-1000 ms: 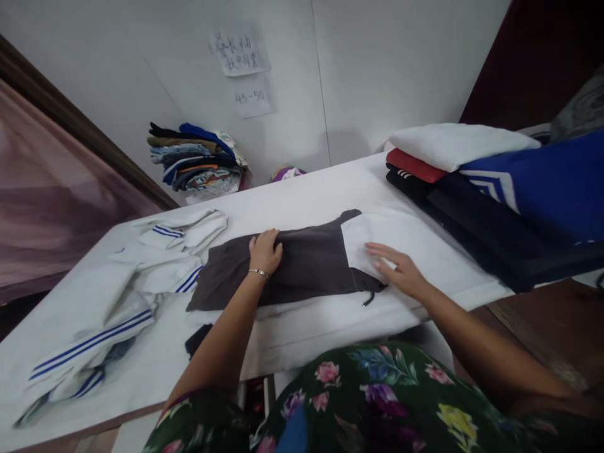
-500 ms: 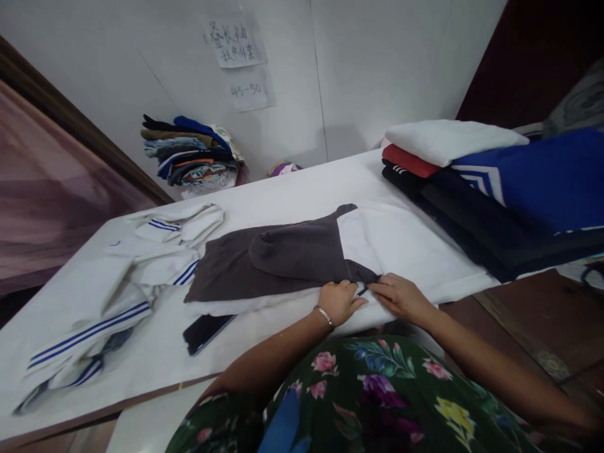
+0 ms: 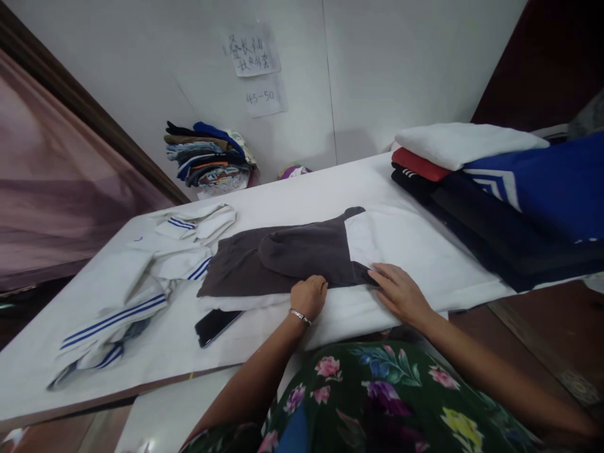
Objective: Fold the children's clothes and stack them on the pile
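A folded dark grey garment (image 3: 306,251) with a white section (image 3: 359,238) lies flat across the middle of the table, a long rounded flap laid over its top. At its near edge, my left hand (image 3: 309,297) has its fingers curled closed on the cloth; the fingertips are partly hidden. My right hand (image 3: 399,290) rests flat by the garment's near right corner, fingers stretched out and touching a narrow dark end (image 3: 364,274). White cloth shows under the garment's near edge.
A black phone (image 3: 218,325) lies left of my left hand. Crumpled white clothes with blue stripes (image 3: 141,283) spread over the table's left. Folded clothes (image 3: 472,148) are piled at right, and another clothes stack (image 3: 210,157) stands by the wall. Handwritten papers (image 3: 255,56) hang above.
My left hand has moved left along the garment's near edge, away from the right hand. My right hand's fingers have straightened from a pinch at the dark end. The view has shifted slightly.
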The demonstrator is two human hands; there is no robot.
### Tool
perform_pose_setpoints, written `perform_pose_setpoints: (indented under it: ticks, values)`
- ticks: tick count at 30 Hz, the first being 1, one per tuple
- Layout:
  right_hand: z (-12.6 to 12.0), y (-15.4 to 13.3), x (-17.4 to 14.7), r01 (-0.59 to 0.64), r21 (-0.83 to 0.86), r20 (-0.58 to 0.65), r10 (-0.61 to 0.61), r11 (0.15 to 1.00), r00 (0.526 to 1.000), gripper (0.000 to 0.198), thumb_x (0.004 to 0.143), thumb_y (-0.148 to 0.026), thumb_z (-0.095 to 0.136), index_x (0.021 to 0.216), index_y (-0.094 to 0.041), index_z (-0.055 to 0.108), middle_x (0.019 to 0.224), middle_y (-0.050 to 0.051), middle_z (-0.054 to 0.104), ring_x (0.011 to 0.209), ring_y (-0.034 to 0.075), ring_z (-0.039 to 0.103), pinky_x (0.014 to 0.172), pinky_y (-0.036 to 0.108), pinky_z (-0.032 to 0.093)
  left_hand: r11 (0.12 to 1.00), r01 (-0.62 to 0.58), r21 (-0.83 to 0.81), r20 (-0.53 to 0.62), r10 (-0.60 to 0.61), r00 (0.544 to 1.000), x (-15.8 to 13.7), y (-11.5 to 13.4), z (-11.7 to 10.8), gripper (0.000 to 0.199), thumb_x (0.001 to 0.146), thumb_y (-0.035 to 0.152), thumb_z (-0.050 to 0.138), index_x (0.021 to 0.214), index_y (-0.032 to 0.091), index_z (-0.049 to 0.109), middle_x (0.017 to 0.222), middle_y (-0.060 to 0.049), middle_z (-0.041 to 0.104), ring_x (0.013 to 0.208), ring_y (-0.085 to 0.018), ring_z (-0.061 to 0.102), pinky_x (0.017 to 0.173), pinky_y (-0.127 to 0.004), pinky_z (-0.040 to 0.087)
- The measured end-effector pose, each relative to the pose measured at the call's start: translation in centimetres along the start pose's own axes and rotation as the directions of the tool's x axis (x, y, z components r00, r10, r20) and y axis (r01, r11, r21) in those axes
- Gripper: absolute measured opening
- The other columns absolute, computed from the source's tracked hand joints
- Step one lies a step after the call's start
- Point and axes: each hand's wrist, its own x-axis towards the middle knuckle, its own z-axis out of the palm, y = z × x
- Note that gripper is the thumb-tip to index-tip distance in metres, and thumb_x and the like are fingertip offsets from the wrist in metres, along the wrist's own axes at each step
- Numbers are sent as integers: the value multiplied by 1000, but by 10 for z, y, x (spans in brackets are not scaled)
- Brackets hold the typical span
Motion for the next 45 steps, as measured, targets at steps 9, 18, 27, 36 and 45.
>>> perform_pose_setpoints:
  ticks: [9, 18, 27, 36, 45]
  values:
    - [6, 0, 59, -3, 20, 191, -1, 1000, 982, 29, 86, -21, 52, 113, -18, 62, 116, 12, 62, 107, 27, 55, 87, 42, 47, 998, -57, -5, -29, 57, 998, -5, -6, 5, 23, 92, 29, 46, 86, 21, 67, 87, -4, 68, 82, -16, 62, 74, -29, 39]
    - [-3, 11, 67, -55, 232, 13, 54, 971, 998, 20, 89, -26, 49, 100, -23, 66, 103, 5, 67, 96, 20, 60, 82, 34, 50, 980, 200, 4, -132, -198, 971, 20, -26, -2, 27, 91, 31, 44, 94, 21, 69, 95, -8, 69, 92, -21, 63, 77, -31, 41]
    - [3, 12, 47, 111, 60, 284, -123, 992, 951, 34, 87, -32, 54, 118, -20, 62, 125, 14, 57, 112, 28, 54, 92, 47, 46, 916, 353, -192, -116, -379, 918, 16, -53, -6, 20, 84, 29, 51, 83, 20, 69, 89, -6, 70, 84, -20, 64, 65, -27, 41]
    - [-4, 19, 70, 35, 204, 69, -51, 978, 996, 41, 92, -39, 47, 128, -22, 55, 135, 11, 52, 124, 24, 47, 103, 44, 41, 950, 100, -297, -581, -263, 770, 22, -86, -63, 25, 87, 36, 48, 95, 21, 66, 94, -5, 68, 90, -19, 61, 82, -29, 45]
    - [36, 78, 157, -375, -67, 137, 381, 925, 914, 56, 91, -36, 42, 140, -9, 36, 152, 19, 25, 141, 33, 17, 109, 53, 27, 923, 385, 22, -119, -380, 917, 108, -128, -57, 52, 87, 54, 43, 123, 18, 54, 135, -16, 52, 126, -34, 44, 101, -55, 33]
